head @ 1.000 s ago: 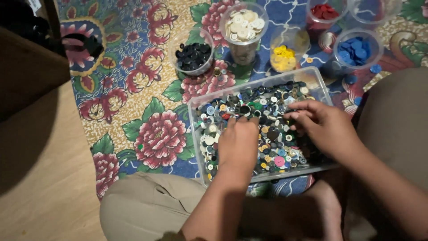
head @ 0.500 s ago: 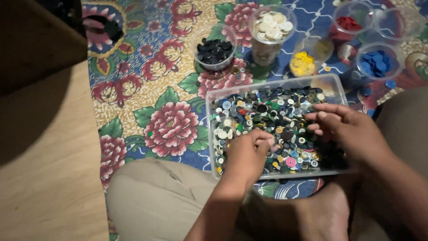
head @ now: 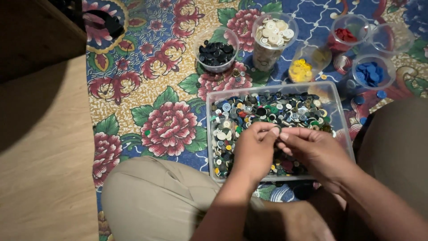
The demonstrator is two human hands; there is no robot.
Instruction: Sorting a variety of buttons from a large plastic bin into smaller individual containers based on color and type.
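2 hands, left hand [head: 254,149] and right hand [head: 312,149], fingertips pinched together, over clear plastic tray [head: 272,88], small round mixed buttons [head: 267,111]

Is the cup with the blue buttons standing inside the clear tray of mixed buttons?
No, the cup of blue buttons stands on the flowered cloth, outside the clear tray and beyond its far right corner.

Light was dim and warm, brightest on the floral cloth [head: 147,89] at centre. A broad soft shadow darkened the wooden floor [head: 40,147] at the left edge. Fingertips looked slightly blurred; the upper right corner was soft and murky.
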